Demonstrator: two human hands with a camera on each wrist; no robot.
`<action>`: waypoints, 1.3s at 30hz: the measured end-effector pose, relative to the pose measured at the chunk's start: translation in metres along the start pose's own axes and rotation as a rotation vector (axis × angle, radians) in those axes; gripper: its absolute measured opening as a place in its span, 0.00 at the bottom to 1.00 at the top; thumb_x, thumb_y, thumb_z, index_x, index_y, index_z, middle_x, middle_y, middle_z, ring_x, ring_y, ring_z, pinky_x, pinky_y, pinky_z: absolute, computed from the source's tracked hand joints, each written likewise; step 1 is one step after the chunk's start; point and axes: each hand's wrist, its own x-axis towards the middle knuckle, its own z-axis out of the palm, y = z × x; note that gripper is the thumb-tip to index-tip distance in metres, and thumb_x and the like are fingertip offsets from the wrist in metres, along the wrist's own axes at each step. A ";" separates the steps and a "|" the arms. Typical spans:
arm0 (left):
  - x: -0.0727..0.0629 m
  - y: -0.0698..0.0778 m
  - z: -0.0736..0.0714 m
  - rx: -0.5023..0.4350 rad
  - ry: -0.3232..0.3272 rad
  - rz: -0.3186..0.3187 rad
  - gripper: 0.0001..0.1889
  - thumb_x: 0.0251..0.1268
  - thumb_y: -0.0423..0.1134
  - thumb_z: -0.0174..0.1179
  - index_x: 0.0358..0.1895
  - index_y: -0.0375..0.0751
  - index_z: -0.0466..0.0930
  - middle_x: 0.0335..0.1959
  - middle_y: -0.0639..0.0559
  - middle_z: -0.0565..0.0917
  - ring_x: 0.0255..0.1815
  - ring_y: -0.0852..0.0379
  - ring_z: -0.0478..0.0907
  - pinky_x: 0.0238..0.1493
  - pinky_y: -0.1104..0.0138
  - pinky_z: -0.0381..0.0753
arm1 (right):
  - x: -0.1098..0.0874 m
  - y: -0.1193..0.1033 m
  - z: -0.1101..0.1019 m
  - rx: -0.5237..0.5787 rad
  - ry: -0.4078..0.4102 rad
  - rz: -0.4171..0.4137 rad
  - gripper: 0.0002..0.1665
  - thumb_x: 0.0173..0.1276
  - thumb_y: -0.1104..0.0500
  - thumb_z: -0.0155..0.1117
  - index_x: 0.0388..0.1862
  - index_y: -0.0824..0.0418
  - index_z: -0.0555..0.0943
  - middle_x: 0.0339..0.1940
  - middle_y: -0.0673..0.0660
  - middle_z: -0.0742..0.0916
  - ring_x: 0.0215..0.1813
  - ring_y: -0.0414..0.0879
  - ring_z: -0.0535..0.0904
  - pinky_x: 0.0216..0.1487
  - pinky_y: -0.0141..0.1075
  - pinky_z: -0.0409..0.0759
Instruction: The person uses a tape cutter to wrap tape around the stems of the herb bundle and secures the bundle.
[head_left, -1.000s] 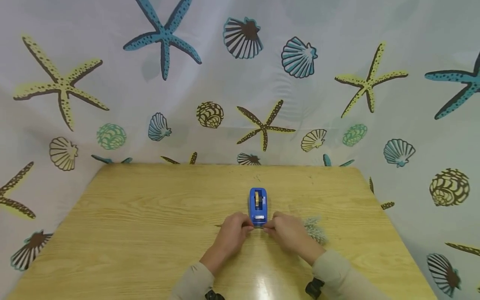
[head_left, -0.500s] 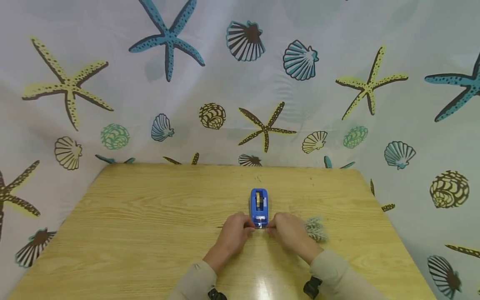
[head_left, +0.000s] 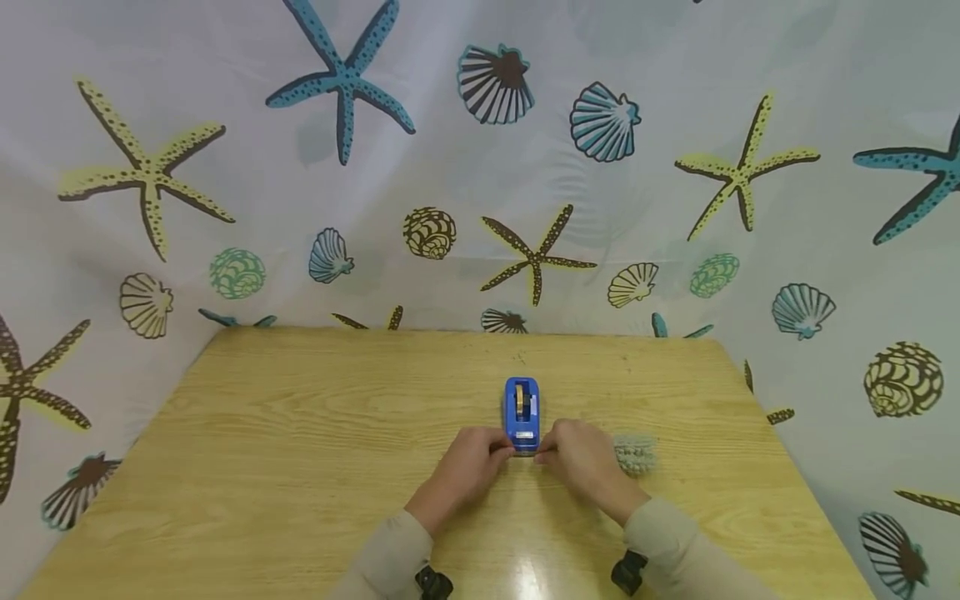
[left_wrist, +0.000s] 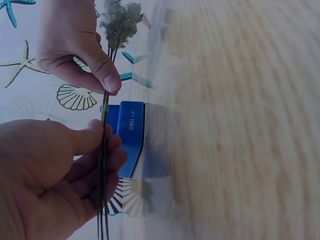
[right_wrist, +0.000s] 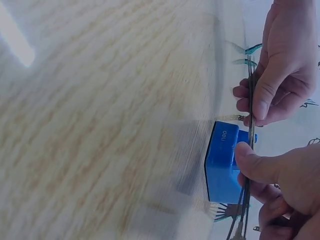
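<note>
A bunch of thin dark stems (left_wrist: 103, 165) with a fluffy grey-green head (head_left: 635, 455), like dried flowers, runs sideways between both hands in front of a blue tape dispenser (head_left: 522, 427). My left hand (head_left: 467, 462) pinches the stems between thumb and fingers, toward their bare ends. Nearer the fluffy head, my right hand (head_left: 583, 460) pinches the same bunch. In the left wrist view, a short light band shows on the stems between the two thumbs. The fingertips of both hands are right at the dispenser's front end.
The dispenser carries a roll of tape (head_left: 519, 398) in its top. Everything is on a light wooden table (head_left: 300, 433). Behind and at both sides hangs a pale curtain (head_left: 420, 175) printed with starfish and shells.
The fluffy head at the right has turned and looks more compact. The thin stem tip that showed left of my left hand is out of sight. Both hands keep their pinch.
</note>
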 end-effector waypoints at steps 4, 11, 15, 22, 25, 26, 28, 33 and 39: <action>0.005 0.000 -0.001 0.034 0.019 0.014 0.05 0.67 0.31 0.63 0.36 0.39 0.89 0.34 0.50 0.89 0.35 0.60 0.81 0.40 0.65 0.82 | 0.002 0.000 0.001 -0.017 0.028 0.000 0.04 0.59 0.53 0.76 0.27 0.49 0.90 0.25 0.44 0.83 0.28 0.38 0.78 0.28 0.33 0.78; 0.005 0.000 -0.001 0.018 0.038 -0.022 0.05 0.65 0.29 0.64 0.35 0.39 0.89 0.34 0.51 0.88 0.36 0.59 0.81 0.42 0.63 0.83 | 0.004 -0.002 0.003 -0.034 -0.017 0.004 0.06 0.62 0.53 0.75 0.27 0.51 0.88 0.26 0.45 0.83 0.27 0.37 0.75 0.29 0.34 0.77; 0.003 -0.002 0.001 -0.006 0.055 -0.025 0.05 0.64 0.27 0.64 0.33 0.39 0.88 0.32 0.51 0.87 0.34 0.60 0.80 0.40 0.65 0.82 | 0.004 -0.005 0.003 -0.087 -0.042 -0.031 0.08 0.67 0.51 0.70 0.33 0.54 0.90 0.28 0.48 0.85 0.27 0.40 0.76 0.28 0.36 0.77; 0.004 -0.007 0.004 -0.019 0.099 -0.001 0.06 0.62 0.26 0.65 0.31 0.39 0.87 0.30 0.52 0.87 0.33 0.61 0.79 0.37 0.68 0.80 | 0.004 -0.008 0.001 -0.128 -0.060 -0.070 0.07 0.68 0.54 0.68 0.36 0.53 0.91 0.29 0.50 0.83 0.27 0.41 0.76 0.25 0.37 0.75; 0.004 -0.007 0.004 -0.012 0.123 0.025 0.05 0.60 0.26 0.66 0.30 0.38 0.88 0.29 0.51 0.87 0.32 0.61 0.79 0.37 0.68 0.80 | 0.004 -0.007 0.001 -0.090 -0.038 -0.051 0.06 0.66 0.54 0.70 0.35 0.52 0.91 0.27 0.49 0.82 0.26 0.40 0.74 0.24 0.35 0.72; 0.004 -0.007 0.005 -0.013 0.129 0.029 0.05 0.60 0.26 0.67 0.30 0.39 0.88 0.29 0.51 0.87 0.32 0.61 0.79 0.37 0.68 0.80 | 0.004 -0.006 0.002 -0.071 -0.031 -0.036 0.05 0.66 0.54 0.71 0.35 0.52 0.92 0.27 0.48 0.82 0.26 0.39 0.74 0.24 0.34 0.71; 0.005 -0.007 0.005 -0.026 0.138 0.033 0.04 0.59 0.26 0.68 0.31 0.38 0.88 0.30 0.50 0.87 0.33 0.60 0.80 0.37 0.68 0.81 | 0.006 -0.005 0.003 -0.046 -0.007 -0.019 0.05 0.64 0.54 0.72 0.35 0.51 0.92 0.27 0.49 0.83 0.26 0.38 0.74 0.24 0.34 0.71; 0.008 -0.008 0.004 -0.045 0.133 0.021 0.03 0.58 0.27 0.69 0.32 0.39 0.87 0.31 0.50 0.87 0.34 0.60 0.81 0.38 0.68 0.81 | 0.009 -0.001 0.006 -0.035 0.022 -0.007 0.03 0.62 0.54 0.74 0.33 0.50 0.92 0.28 0.49 0.84 0.28 0.38 0.77 0.28 0.36 0.76; 0.007 -0.007 0.003 -0.018 0.078 -0.032 0.07 0.67 0.37 0.65 0.30 0.40 0.85 0.25 0.54 0.82 0.26 0.63 0.72 0.29 0.71 0.74 | 0.009 0.002 0.005 -0.025 0.013 0.012 0.03 0.61 0.54 0.75 0.31 0.51 0.91 0.27 0.48 0.84 0.28 0.38 0.77 0.28 0.34 0.76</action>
